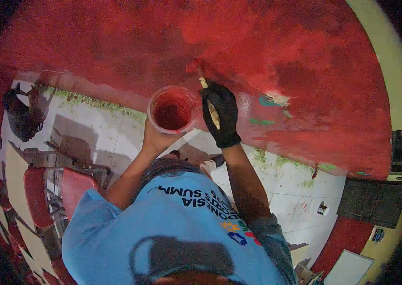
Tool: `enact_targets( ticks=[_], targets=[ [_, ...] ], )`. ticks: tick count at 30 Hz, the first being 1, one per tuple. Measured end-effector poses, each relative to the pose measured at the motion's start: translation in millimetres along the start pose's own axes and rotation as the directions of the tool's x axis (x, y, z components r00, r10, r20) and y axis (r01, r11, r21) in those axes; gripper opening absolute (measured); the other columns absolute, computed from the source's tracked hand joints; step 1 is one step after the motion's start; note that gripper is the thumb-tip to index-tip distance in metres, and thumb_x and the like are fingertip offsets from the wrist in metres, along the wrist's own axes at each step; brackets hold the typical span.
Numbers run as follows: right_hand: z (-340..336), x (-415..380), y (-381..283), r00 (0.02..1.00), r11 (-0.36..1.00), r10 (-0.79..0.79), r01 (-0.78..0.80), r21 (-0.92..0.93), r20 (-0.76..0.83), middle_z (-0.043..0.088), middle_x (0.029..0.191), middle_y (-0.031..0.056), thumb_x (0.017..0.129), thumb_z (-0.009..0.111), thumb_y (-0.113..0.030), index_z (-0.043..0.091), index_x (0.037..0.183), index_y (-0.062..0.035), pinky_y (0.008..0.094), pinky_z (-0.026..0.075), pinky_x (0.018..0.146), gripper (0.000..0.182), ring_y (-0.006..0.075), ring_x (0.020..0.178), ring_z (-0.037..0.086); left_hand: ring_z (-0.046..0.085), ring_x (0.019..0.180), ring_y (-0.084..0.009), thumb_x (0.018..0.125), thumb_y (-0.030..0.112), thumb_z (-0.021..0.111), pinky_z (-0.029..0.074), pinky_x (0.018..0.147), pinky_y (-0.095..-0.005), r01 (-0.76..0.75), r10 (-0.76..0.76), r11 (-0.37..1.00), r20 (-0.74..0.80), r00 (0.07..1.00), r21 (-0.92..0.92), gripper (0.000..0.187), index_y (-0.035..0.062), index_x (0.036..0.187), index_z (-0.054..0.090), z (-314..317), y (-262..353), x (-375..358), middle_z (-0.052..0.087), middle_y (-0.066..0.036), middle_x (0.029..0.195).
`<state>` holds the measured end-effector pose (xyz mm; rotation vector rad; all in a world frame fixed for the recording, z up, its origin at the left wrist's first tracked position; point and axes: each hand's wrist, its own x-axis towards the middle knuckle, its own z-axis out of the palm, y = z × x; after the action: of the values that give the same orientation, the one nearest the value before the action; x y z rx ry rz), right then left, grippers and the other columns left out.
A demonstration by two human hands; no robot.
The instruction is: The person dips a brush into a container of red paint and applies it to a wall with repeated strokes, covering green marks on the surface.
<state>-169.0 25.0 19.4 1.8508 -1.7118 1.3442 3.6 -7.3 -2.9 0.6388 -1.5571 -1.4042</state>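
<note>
My bare left hand [158,142] is wrapped round a clear plastic cup [150,115] of red paint, its open top facing me. In a black glove, my right hand [223,111] grips a paintbrush [214,116] by its pale, paint-marked handle. The brush's far end points up at the red-painted wall [281,61], right by a darker wet-looking streak just above the cup. Paint on the wall is uneven, with brighter and darker red areas. Right of my glove, a patch of teal, green and whitish colour [274,99] shows through.
Below the wall lies a white tiled floor [115,137] with green and red specks along its edge. Red chairs [75,190] and tables stand at the left, near a dark object [25,111]. A small white container [323,209] is on the floor at right.
</note>
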Motion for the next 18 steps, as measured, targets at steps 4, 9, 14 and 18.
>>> enact_targets(
  ticks=[4, 9, 14, 18],
  targets=[
    [-5, 11, 6, 0.987, 0.992, 0.127, -0.126, -0.018, 0.103, 0.061, 0.089, 0.0133, 0.07, 0.063, 0.001, 0.061, 0.084, -0.0056, 0.0349, 0.046, 0.073, 0.016, 0.029, 0.083, 0.058, 0.053, 0.103, -0.0223, 0.054, 0.016, 0.083, 0.041, 0.09, -0.0355, -0.007, 0.008, 0.999, -0.019, 1.0, 0.045, 0.076, 0.0015, 0.117, 0.042, 1, 1, -1, 0.053, -0.012, 0.112],
    [-10, 29, -1, 0.94, 0.995, -0.091, 0.096, 0.0, -0.328, 0.06, 0.08, 0.0138, 0.073, 0.059, -0.001, 0.062, 0.089, -0.0066, 0.0345, 0.044, 0.06, 0.018, 0.0298, 0.069, 0.057, 0.052, 0.104, -0.0221, 0.055, 0.013, 0.082, 0.04, 0.091, -0.0353, -0.019, 0.02, 0.994, -0.006, 1.0, 0.103, 0.078, 0.0017, 0.119, 0.039, -4, -7, -5, 0.052, -0.012, 0.113],
    [6, 11, -3, 0.972, 0.976, 0.218, -0.217, 0.015, -0.085, 0.059, 0.084, 0.0129, 0.073, 0.058, 0.0, 0.061, 0.08, -0.0028, 0.0337, 0.046, 0.065, 0.008, 0.0278, 0.076, 0.057, 0.051, 0.104, -0.0221, 0.055, 0.01, 0.082, 0.04, 0.091, -0.0352, -0.049, 0.058, 0.993, -0.086, 0.995, 0.109, 0.079, 0.0019, 0.12, 0.036, -12, 2, 2, 0.051, -0.011, 0.112],
    [42, -7, 15, 0.994, 0.979, 0.063, -0.045, -0.198, 0.086, 0.058, 0.077, 0.0133, 0.074, 0.058, -0.001, 0.06, 0.082, -0.0031, 0.0345, 0.045, 0.062, 0.009, 0.0296, 0.07, 0.057, 0.053, 0.099, -0.0206, 0.057, 0.009, 0.08, 0.043, 0.088, -0.0332, -0.05, 0.089, 0.975, -0.174, 0.981, 0.218, 0.075, 0.0015, 0.118, 0.038, -28, 3, -1, 0.053, -0.01, 0.108]
  ],
)
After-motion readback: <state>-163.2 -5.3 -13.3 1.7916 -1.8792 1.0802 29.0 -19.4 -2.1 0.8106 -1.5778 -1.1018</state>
